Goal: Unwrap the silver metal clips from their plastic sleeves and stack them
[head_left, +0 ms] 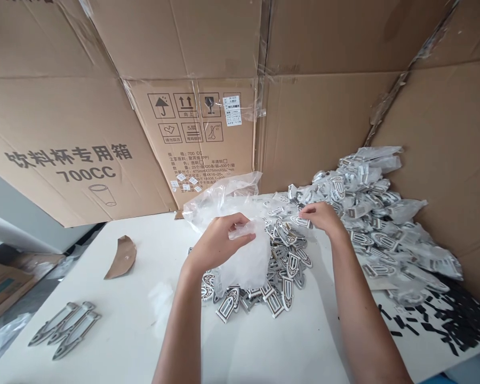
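My left hand [220, 240] is closed on a small clear plastic bag [246, 256], which hangs down over a heap of loose silver metal pieces [280, 266] with dark patterned faces. My right hand [322, 216] pinches one metal piece [302, 221] at the top of that heap, level with the bag's mouth. Both hands are over the middle of the white table [124, 341].
A mound of bagged pieces [376, 213] fills the right side against cardboard walls [324, 122]. Small black strips [452, 317] lie at the right edge. A large crumpled bag [220, 200] sits behind my hands. Three bagged pieces [66, 328] and a cardboard scrap [122, 257] lie left.
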### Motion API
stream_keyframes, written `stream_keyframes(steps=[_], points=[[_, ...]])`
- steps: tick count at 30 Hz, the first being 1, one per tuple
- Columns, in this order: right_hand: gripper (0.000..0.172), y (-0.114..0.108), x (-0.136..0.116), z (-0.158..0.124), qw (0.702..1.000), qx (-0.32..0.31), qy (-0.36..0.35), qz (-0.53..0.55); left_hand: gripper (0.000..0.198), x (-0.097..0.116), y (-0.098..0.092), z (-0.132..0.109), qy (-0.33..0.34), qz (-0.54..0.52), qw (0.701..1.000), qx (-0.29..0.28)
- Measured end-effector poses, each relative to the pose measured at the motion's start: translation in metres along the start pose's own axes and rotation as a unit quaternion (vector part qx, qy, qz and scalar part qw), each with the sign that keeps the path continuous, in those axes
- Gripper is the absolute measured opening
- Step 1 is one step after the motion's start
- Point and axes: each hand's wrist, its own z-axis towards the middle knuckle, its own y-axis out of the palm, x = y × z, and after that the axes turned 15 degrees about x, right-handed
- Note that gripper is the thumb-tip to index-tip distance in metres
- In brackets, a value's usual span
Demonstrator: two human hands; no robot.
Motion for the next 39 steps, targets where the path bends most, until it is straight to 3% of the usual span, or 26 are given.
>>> stream_keyframes(steps=[8,15,22,35,39], points=[[0.014,-0.002,-0.005,-0.003,0.997,-0.022,-0.008,-0.074,0.017,0.001,0.001,0.000,0.005,0.000,1.000,-0.002],[0.016,-0.003,-0.018,-0.006,0.996,-0.034,-0.035,-0.071,0.018,-0.001,-0.001,-0.001,0.003,0.004,1.000,0.005],[0.016,-0.011,-0.018,-0.010,0.989,0.013,-0.021,-0.147,0.019,0.000,0.001,0.000,0.008,0.006,1.000,0.001],[0.017,-0.026,-0.028,-0.014,0.994,0.062,-0.047,-0.076,0.019,-0.003,0.003,0.001,0.013,0.006,1.000,0.000],[0.016,-0.033,-0.031,-0.016,0.995,0.051,-0.041,-0.076,0.019,-0.002,0.003,0.001,0.012,0.010,1.000,-0.003]])
